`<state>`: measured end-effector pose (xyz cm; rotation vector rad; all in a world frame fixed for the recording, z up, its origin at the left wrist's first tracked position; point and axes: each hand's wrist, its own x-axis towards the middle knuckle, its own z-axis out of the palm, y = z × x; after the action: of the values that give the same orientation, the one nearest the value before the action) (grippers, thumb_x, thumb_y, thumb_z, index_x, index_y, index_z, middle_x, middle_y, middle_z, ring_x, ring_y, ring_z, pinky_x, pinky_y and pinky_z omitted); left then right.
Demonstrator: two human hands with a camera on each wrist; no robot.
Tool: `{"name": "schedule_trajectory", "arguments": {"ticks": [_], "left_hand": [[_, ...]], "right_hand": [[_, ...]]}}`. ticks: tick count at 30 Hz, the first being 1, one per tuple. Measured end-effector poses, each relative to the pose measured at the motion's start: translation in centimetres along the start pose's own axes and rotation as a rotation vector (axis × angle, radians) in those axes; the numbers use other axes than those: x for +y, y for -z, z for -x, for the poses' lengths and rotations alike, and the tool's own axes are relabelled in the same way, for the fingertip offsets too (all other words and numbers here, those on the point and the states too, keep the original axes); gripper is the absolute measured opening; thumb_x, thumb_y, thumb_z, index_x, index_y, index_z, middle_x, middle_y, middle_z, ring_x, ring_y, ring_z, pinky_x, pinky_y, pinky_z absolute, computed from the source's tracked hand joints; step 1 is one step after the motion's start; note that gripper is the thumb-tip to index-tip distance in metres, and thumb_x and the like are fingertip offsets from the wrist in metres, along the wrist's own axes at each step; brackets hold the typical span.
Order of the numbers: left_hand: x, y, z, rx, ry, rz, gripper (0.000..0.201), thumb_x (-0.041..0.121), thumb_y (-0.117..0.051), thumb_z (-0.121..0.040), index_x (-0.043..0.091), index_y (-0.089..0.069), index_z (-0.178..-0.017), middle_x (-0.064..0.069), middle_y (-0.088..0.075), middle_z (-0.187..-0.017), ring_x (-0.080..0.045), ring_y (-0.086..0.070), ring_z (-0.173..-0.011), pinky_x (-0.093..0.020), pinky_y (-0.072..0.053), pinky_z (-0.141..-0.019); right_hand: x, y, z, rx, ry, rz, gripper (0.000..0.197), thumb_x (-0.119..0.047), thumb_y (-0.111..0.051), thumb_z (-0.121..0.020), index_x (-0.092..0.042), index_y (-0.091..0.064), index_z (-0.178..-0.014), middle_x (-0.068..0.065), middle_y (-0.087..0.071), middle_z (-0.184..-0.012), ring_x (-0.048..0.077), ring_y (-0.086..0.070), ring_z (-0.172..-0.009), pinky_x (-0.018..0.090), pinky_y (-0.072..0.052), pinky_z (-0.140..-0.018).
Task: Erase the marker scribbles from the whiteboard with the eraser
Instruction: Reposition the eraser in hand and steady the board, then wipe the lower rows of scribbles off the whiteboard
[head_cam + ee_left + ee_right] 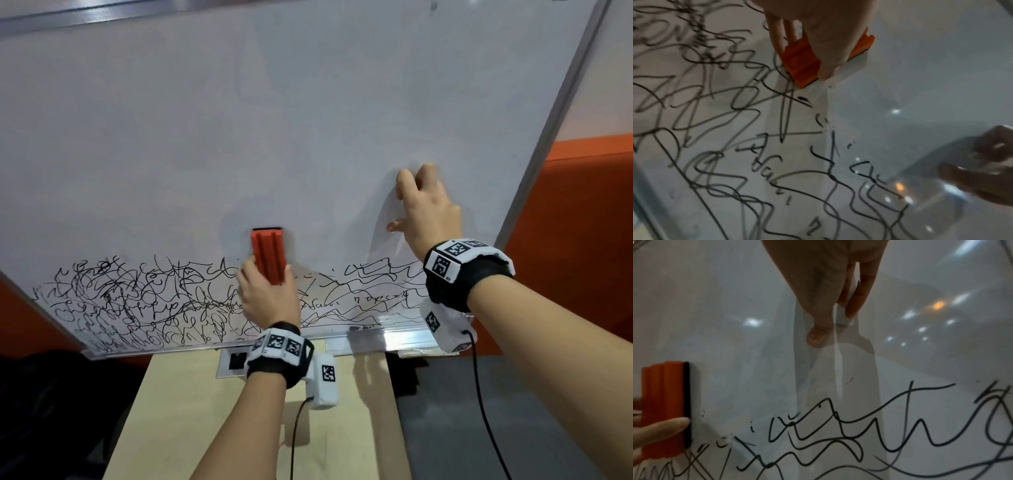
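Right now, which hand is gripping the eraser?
The left hand grips the orange eraser at the scribbles' top edge; the right hand rests bare on the whiteboard.

We see an orange wall (582,219) behind and to the right, with a paler band (603,96) above it. Below us stands a light wooden table (178,411) with a white socket plate (233,363) set near its far edge. Beside it on the right lies a dark grey surface (462,428). To the left sits a black shape (51,411), too dim for us to make out.
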<state>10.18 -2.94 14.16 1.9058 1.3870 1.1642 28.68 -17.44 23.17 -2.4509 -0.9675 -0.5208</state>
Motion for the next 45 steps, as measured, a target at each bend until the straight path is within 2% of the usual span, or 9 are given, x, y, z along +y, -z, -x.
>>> {"name": "schedule_trajectory", "arguments": {"ticks": [10, 13, 16, 21, 24, 28, 35, 40, 45], "left_hand": [[1.4, 0.8, 0.7, -0.195, -0.195, -0.102, 0.054, 0.031, -0.084, -0.075, 0.016, -0.058, -0.12, -0.004, -0.059, -0.113, -0.027, -0.061, -0.101, -0.042, -0.051, -0.075], [1.1, 1.6, 0.9, -0.227, -0.45, -0.196, 0.057, 0.021, -0.084, -0.068, 0.021, -0.062, -0.121, -0.002, -0.059, -0.107, -0.025, -0.058, -0.096, -0.036, -0.047, -0.073], [0.6, 2.1, 0.5, -0.21, -0.786, -0.258, 0.062, 0.012, -0.085, -0.06, 0.02, -0.064, -0.118, 0.0, -0.063, -0.101, -0.024, -0.058, -0.091, -0.038, -0.036, -0.09], [0.2, 4.2, -0.6, -0.216, -1.017, -0.231, 0.054, 0.006, -0.083, -0.056, 0.015, -0.067, -0.107, 0.001, -0.067, -0.098, -0.023, -0.059, -0.087, -0.035, -0.032, -0.087], [-0.7, 5.5, -2.3, -0.304, -1.074, -0.178, 0.054, 0.016, -0.086, -0.061, 0.016, -0.067, -0.112, 0.001, -0.068, -0.106, -0.023, -0.062, -0.093, -0.034, -0.033, -0.088], [-2.3, 7.8, -7.9, -0.233, -1.044, -0.289, 0.078, 0.053, -0.074, -0.079, 0.017, -0.05, -0.144, -0.005, -0.047, -0.149, -0.023, -0.045, -0.125, -0.042, -0.032, -0.101], [-5.5, 8.8, -15.9, -0.094, -1.102, -0.525, 0.087, 0.02, -0.068, -0.092, 0.023, -0.015, -0.16, -0.006, 0.005, -0.167, -0.028, -0.003, -0.154, -0.054, 0.0, -0.123], [-6.2, 7.6, -16.2, -0.073, -1.113, -0.493, 0.087, 0.008, -0.066, -0.093, 0.022, -0.015, -0.16, -0.008, 0.004, -0.166, -0.028, 0.004, -0.153, -0.058, 0.0, -0.122], [-6.4, 7.1, -16.1, -0.02, -1.14, -0.445, 0.1, -0.005, -0.071, -0.083, 0.023, -0.014, -0.16, -0.009, 0.002, -0.165, -0.03, -0.001, -0.152, -0.058, 0.0, -0.122]], "right_hand": [[-1.4, 0.2, 0.9, 0.035, -0.044, 0.004, 0.056, -0.005, -0.084, -0.069, -0.013, -0.046, -0.109, 0.012, -0.042, -0.113, 0.034, -0.052, -0.087, 0.04, -0.043, -0.055], [-3.4, -1.2, 3.8, 0.096, 0.153, 0.012, 0.065, 0.005, -0.083, -0.059, -0.016, -0.051, -0.111, 0.01, -0.052, -0.105, 0.031, -0.054, -0.082, 0.038, -0.046, -0.065], [-5.9, -3.4, 8.0, 0.062, 0.397, 0.055, 0.079, -0.001, -0.083, -0.058, -0.024, -0.05, -0.126, 0.005, -0.059, -0.122, 0.026, -0.057, -0.1, 0.04, -0.041, -0.088], [-8.1, -4.9, 10.3, 0.12, 0.464, -0.013, 0.056, -0.014, -0.084, -0.067, -0.016, -0.06, -0.118, 0.001, -0.064, -0.118, 0.023, -0.057, -0.11, 0.037, -0.035, -0.097], [-9.0, -5.4, 9.8, 0.156, 0.496, -0.025, 0.05, -0.02, -0.085, -0.072, -0.017, -0.061, -0.115, 0.002, -0.066, -0.107, 0.026, -0.063, -0.092, 0.036, -0.038, -0.089], [-7.7, -5.9, 9.1, 0.153, 0.38, 0.063, 0.079, -0.011, -0.083, -0.075, -0.038, -0.044, -0.138, 0.003, -0.061, -0.102, 0.028, -0.055, -0.088, 0.042, -0.034, -0.084], [-7.9, -8.8, 8.5, 0.189, 0.513, 0.23, 0.096, 0.007, -0.077, -0.066, -0.042, -0.048, -0.143, 0.008, -0.058, -0.107, 0.029, -0.045, -0.097, 0.046, -0.033, -0.088], [-10.9, -10.8, 7.6, 0.225, 0.615, 0.236, 0.086, 0.001, -0.075, -0.075, -0.042, -0.048, -0.143, 0.006, -0.059, -0.121, 0.027, -0.047, -0.116, 0.048, -0.031, -0.102], [-12.0, -12.0, 7.6, 0.185, 0.694, 0.266, 0.086, -0.006, -0.076, -0.074, -0.043, -0.044, -0.145, 0.003, -0.061, -0.111, 0.026, -0.047, -0.107, 0.048, -0.032, -0.093]]}}
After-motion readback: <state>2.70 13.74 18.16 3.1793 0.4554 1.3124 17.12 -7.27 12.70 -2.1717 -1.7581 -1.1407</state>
